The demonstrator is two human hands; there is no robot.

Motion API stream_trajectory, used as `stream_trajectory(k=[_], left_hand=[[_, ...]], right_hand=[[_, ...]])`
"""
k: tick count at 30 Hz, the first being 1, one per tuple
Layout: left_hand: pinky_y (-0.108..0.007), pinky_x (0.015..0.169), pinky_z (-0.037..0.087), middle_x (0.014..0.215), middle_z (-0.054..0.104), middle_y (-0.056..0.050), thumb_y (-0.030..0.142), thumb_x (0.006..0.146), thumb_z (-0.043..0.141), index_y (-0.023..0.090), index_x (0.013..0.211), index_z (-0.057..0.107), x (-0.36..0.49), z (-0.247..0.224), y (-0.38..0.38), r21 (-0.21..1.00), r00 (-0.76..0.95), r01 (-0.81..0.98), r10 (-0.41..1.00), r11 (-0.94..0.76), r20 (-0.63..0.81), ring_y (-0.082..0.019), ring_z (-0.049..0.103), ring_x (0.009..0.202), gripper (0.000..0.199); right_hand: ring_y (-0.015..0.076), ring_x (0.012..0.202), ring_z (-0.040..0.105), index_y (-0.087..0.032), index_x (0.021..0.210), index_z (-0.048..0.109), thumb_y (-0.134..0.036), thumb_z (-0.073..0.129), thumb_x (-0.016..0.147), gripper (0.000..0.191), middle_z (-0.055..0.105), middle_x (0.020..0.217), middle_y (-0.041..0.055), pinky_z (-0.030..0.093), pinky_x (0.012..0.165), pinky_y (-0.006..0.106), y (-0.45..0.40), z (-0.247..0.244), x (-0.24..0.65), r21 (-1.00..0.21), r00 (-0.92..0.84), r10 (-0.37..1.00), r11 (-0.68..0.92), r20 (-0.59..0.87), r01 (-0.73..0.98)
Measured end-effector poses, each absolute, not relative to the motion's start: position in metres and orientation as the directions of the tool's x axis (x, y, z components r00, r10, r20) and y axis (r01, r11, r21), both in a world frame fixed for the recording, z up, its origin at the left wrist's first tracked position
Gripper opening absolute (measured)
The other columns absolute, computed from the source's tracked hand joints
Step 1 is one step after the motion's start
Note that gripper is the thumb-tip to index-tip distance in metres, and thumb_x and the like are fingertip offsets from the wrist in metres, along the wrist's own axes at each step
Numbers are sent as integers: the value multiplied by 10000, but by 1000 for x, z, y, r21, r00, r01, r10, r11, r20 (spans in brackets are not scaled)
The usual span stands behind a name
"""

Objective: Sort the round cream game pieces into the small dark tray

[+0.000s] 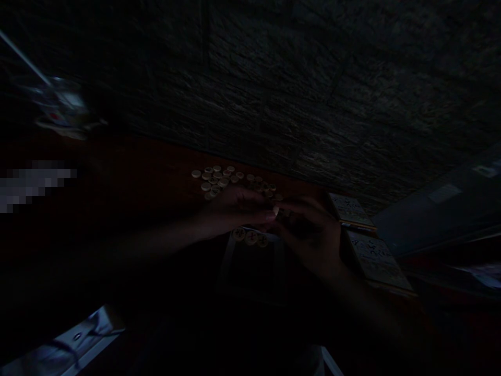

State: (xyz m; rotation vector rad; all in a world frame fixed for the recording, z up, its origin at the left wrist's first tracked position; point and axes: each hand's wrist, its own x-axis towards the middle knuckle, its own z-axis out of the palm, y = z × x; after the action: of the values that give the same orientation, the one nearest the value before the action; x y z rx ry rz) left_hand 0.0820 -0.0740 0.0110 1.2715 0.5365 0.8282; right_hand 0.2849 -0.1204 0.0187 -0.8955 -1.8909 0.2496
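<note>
in the head view, the scene is very dark. the left hand reaches in with its fingertips meeting a small pale piece, which sits between the two hands. the right hand curls on the other side of it; it is too dark to tell whether either hand is clamped on the piece. just below them, three round discs with marks lie in a row at the far edge of a dark rectangular thing. beyond the left hand, many loose discs spread across the reddish tabletop, near a stone wall. two flat boxes lie beside the right hand.
</note>
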Motion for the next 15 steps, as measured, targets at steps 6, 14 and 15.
stream_trajectory(k=[6,14,15], left_hand=[[-263,756,635,905,811,-81,257,763,866,125,955,786,81,12,-73,979,587,-196,806,49,77,-172,773,779,246],[-246,755,634,890,814,-68,234,785,849,138,952,793,82,12,-73,969,612,-239,785,70,94,-159,776,775,201],[-244,754,635,892,814,-67,222,785,847,137,949,792,82,13,-74,969,610,-238,786,66,96,-159,776,776,194]], right_hand=[[164,876,685,-286,1140,741,-163,824,799,372,731,1040,12,554,722,293,-119,17,286,-526,-233,680,702,695,480],[155,774,658,-300,1127,738,-164,807,811,351,720,983,-1,554,685,306,-121,21,284,-507,-242,677,701,696,502],[159,799,665,-298,1145,733,-171,818,804,373,719,1004,3,558,701,311,-121,20,285,-511,-240,682,695,691,506]])
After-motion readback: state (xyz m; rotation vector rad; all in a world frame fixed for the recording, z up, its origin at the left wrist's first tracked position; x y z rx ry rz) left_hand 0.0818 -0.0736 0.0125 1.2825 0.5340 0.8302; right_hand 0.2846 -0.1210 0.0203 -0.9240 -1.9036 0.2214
